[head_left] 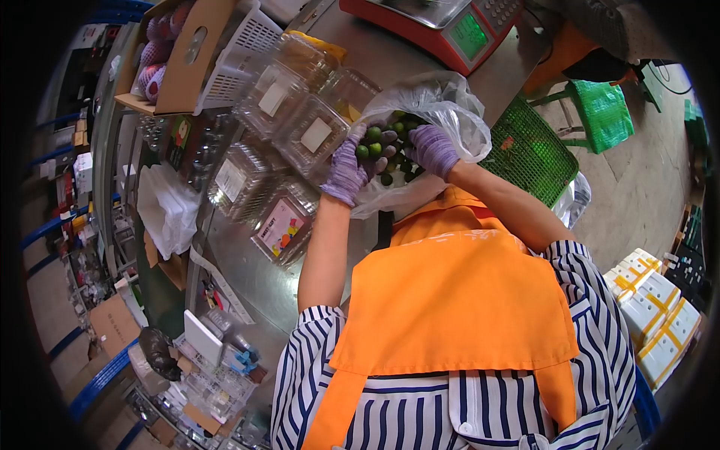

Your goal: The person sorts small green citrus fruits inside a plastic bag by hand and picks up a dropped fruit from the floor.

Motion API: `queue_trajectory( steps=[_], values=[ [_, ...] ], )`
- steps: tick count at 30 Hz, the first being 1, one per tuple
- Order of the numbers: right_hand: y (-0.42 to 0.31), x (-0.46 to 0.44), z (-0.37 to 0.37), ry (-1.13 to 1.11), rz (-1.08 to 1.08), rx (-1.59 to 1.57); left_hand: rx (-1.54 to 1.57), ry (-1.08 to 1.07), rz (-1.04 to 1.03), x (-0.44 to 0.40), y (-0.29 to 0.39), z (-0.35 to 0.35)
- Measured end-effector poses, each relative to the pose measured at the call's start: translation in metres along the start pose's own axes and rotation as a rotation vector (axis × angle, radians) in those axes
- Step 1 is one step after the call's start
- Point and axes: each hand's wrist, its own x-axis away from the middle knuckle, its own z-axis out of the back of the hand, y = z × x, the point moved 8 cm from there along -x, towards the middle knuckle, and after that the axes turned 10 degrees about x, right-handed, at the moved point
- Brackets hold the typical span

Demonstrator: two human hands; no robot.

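Green fruits against the gloved left fingers

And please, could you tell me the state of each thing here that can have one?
Plastic bag: open, green fruits inside
Left hand: gloved, against the fruits
Right hand: gloved, at the bag's opening
Scale: display lit green
Clear boxes: grouped together; shut or not, unclear
Carton: open, wrapped fruits showing

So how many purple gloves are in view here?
2 purple gloves: one on the left hand, holding green fruits, and one on the right hand, at the mouth of the clear bag. Others may be hidden.
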Motion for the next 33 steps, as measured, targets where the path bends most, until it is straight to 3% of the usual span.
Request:
queue_trajectory(
  steps=[3,6,7,10,13,21,25,33],
  values=[
    [0.009,0.016,0.052,-0.020,-0.020,-0.261,-0.109,-0.005,-0.027,-0.022,0.002,0.042],
    [0.018,0.026,0.062,-0.109,-0.089,-0.789,-0.183,0.056,-0.050,-0.006,0.003,0.035],
    [0.020,0.025,0.067,-0.017,-0.051,-0.811,-0.163,0.049,-0.030,-0.001,0.001,0.030],
    [0.020,0.027,0.076,-0.016,-0.023,-0.845,-0.138,0.026,0.004,0.006,-0.005,0.018],
    [0.014,0.031,0.073,-0.052,-0.005,-1.094,-0.171,-0.009,0.010,0.009,-0.007,0.011],
    [0.004,0.033,0.087,-0.048,0.029,-1.100,-0.074,-0.185,0.081,0.021,-0.017,-0.010],
    [0.002,0.036,0.075,-0.134,-0.090,-1.066,-0.015,-0.119,0.045,0.029,-0.018,-0.022],
    [0.002,0.031,0.091,0.026,-0.006,-0.989,0.046,-0.070,0.004,0.026,-0.020,-0.017]
  ],
)
